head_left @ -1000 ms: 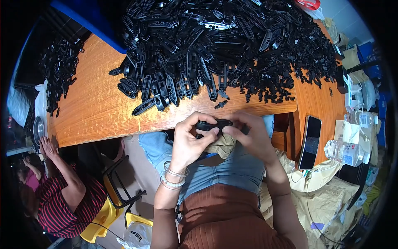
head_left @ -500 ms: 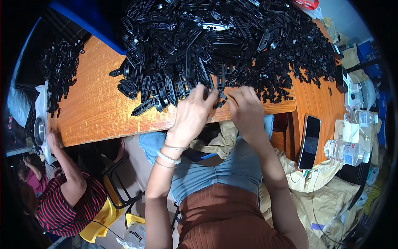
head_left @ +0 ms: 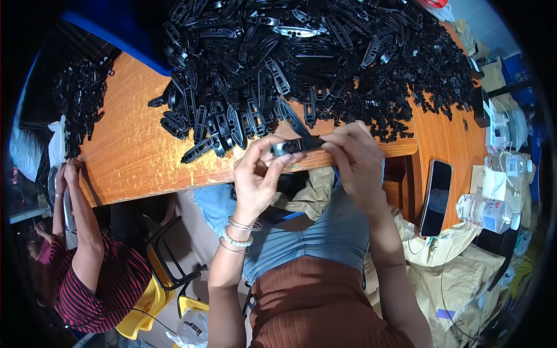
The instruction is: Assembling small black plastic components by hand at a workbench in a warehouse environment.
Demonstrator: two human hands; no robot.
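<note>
1 black part spans left grip to right grip, pinched at either end.

Beyond the fingers stretched an orange-brown wooden table with a scuffed edge, a bright patch of light glaring to their left. Well below-left of them, a yellow plastic chair with black metal legs stood on a greyish floor; far up-right rose a pale bluish wall.
</note>
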